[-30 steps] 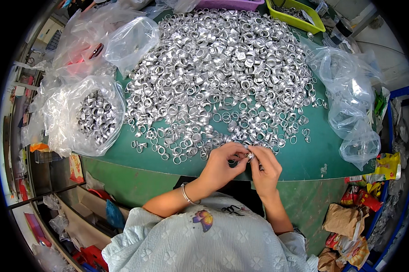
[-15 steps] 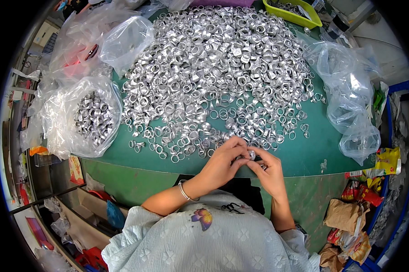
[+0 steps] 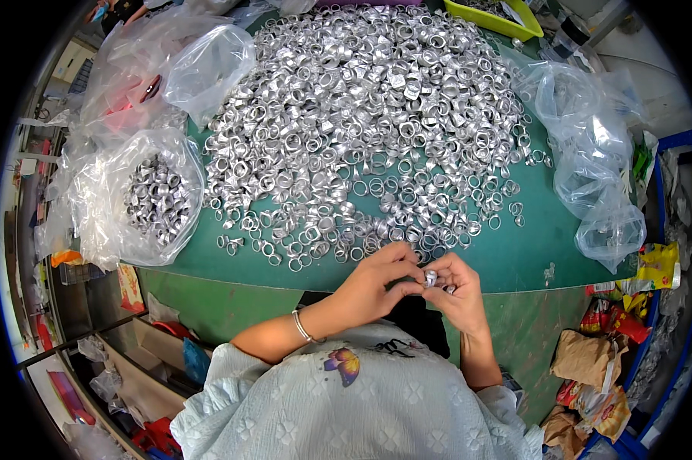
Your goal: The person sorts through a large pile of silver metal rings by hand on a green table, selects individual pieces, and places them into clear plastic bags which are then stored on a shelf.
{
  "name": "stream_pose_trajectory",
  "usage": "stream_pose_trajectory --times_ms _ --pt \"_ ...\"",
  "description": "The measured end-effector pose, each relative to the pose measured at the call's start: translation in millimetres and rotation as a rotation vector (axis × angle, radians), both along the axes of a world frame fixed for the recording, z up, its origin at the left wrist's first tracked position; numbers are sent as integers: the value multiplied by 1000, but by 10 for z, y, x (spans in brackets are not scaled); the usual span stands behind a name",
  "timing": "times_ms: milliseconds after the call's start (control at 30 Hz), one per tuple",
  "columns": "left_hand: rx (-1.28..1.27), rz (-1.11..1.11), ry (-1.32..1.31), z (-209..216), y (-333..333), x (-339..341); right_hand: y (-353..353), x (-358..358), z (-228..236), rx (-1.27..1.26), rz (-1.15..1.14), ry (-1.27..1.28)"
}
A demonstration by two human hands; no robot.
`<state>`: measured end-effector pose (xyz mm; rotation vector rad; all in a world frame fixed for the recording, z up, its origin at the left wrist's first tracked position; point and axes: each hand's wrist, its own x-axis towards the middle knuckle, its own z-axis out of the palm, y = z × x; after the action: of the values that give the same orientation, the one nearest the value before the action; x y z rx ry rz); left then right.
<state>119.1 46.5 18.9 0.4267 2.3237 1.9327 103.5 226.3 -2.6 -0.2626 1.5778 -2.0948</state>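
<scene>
Left hand (image 3: 384,285), right hand (image 3: 458,297) pinch silver metal ring (image 3: 431,277), apparently steadying it; silver-ring heap (image 3: 361,100) within reach on green bench (image 3: 526,257).

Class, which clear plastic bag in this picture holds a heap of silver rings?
The front-left bag: a heap of rings shows inside; the bag behind it and clear plastic at right show none.

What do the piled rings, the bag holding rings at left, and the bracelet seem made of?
Piled rings: probably metal, bright silvery finish, judging by the hard glints; which metal is unclear.
Bag: likely thin, clear plastic film, by its glossy wrinkles and see-through walls.
Bracelet: likely smooth, silver-coloured metal, from its shine.
</scene>
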Motion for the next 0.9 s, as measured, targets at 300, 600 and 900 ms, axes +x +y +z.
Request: stream_pose_trajectory --times_ms 300,600,900 --pt "112 -85 -107 72 -87 52 -57 152 121 -71 -16 30" --pt "179 -95 -71 108 -39 -77 -26 -7 248 -16 -25 -15" --pt "207 -133 -10 123 -123 -142 -91 -42 290 -73 28 -84"
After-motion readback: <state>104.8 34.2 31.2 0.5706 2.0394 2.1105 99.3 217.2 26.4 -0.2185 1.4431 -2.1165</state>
